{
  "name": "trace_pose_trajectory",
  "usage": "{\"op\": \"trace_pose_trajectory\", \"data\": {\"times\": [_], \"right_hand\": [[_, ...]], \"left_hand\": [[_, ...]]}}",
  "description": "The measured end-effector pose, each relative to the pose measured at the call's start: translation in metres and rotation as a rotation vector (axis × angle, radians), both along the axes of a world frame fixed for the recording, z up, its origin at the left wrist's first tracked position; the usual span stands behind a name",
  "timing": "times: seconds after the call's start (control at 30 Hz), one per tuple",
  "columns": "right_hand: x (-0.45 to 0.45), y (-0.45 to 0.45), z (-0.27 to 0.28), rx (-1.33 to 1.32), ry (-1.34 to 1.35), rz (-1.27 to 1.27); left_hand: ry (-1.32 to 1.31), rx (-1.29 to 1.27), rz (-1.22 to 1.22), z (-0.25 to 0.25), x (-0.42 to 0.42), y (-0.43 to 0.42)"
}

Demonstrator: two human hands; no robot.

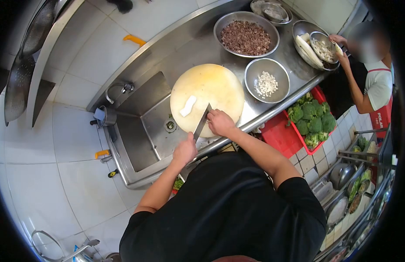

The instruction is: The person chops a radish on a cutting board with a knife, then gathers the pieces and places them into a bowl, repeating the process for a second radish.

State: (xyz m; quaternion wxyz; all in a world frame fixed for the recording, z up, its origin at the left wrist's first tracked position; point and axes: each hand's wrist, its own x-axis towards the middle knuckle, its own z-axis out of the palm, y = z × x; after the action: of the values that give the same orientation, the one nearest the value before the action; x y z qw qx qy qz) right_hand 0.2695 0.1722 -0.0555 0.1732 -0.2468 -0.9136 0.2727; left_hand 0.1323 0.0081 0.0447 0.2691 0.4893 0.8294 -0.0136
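My left hand (185,150) is closed around the handle of a kitchen knife (201,122). The blade points away from me over a round, yellowish cutting board (206,81). Beside the blade, on its right, my right hand (220,122) rests on the board with its fingers curled down. Whatever those fingers hold is mostly hidden beneath them. To the left of the knife lies a white, elongated food piece (188,106). A metal bowl (250,85) right of the board holds small white chopped pieces (266,84).
Left of the board is a steel sink (132,131) with a faucet (120,88). Behind stands a bowl (217,37) of brownish chopped food. At right a co-worker (377,78) handles white produce over bowls. Broccoli (313,117) fills a red crate (321,153) below the counter.
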Motion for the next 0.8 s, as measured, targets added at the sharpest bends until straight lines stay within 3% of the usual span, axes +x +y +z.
{"op": "trace_pose_trajectory", "data": {"times": [0.07, 0.27, 0.37, 0.47, 0.57, 0.67, 0.8], "right_hand": [[0.005, -0.004, 0.009, -0.009, -0.017, -0.024], [0.016, -0.006, 0.011, -0.009, -0.038, -0.046], [0.022, -0.007, 0.018, -0.007, -0.046, -0.046], [0.027, -0.007, 0.015, -0.028, -0.068, -0.041], [0.032, -0.008, 0.017, -0.059, -0.077, -0.057], [0.035, -0.007, 0.016, -0.068, -0.051, -0.072], [0.043, -0.009, 0.016, -0.095, 0.005, -0.055]], "left_hand": [[0.004, 0.001, -0.027, 0.017, -0.001, 0.006], [-0.026, 0.000, -0.013, -0.001, 0.003, 0.002], [-0.026, 0.020, -0.034, 0.024, 0.009, 0.004], [-0.049, 0.016, -0.027, 0.001, 0.011, -0.001], [-0.045, -0.012, -0.011, 0.023, 0.015, 0.006], [-0.058, 0.018, -0.053, -0.006, 0.015, -0.003], [-0.062, 0.026, -0.051, 0.008, 0.017, 0.002]]}}
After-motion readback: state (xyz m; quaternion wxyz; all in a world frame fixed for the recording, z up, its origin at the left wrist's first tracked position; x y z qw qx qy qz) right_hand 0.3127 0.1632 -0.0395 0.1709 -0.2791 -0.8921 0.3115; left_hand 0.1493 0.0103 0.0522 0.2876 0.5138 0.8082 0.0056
